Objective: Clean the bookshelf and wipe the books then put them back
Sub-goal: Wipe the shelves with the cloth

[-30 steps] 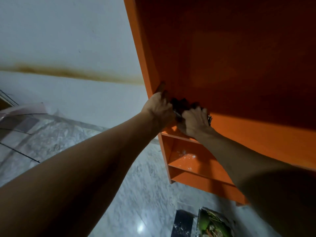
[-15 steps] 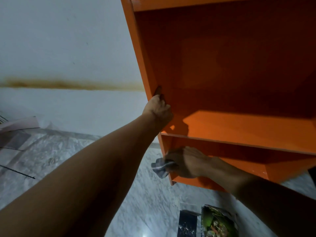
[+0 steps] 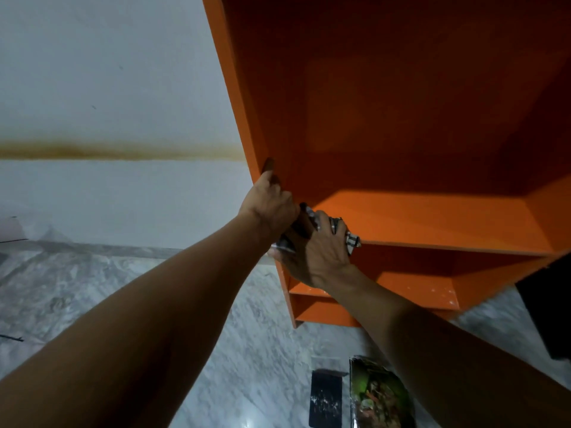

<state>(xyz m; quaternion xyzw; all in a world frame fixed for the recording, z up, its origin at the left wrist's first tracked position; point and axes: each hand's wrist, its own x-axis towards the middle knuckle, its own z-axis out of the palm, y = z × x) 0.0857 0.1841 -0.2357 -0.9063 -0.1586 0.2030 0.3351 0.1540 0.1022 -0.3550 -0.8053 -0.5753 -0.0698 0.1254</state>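
Observation:
An orange bookshelf point(image 3: 401, 103) fills the upper right, its shelves bare. My left hand point(image 3: 268, 202) grips the bookshelf's left side panel just above the middle shelf board point(image 3: 432, 223). My right hand point(image 3: 315, 251) presses a checked cloth point(image 3: 352, 239) onto the front left corner of that board. Two books lie on the floor below: one with a green picture cover point(image 3: 380, 393) and a dark one point(image 3: 326, 400) beside it.
A white wall point(image 3: 108, 88) with a brown stain band stands to the left. The floor point(image 3: 77, 291) is grey marble. A dark object point(image 3: 553, 307) sits at the right edge by the bookshelf's lower shelves.
My right hand with the cloth dropped to the lower shelf's left edge half a second ago, then came back up to the middle board's front corner. My left hand stayed on the side panel.

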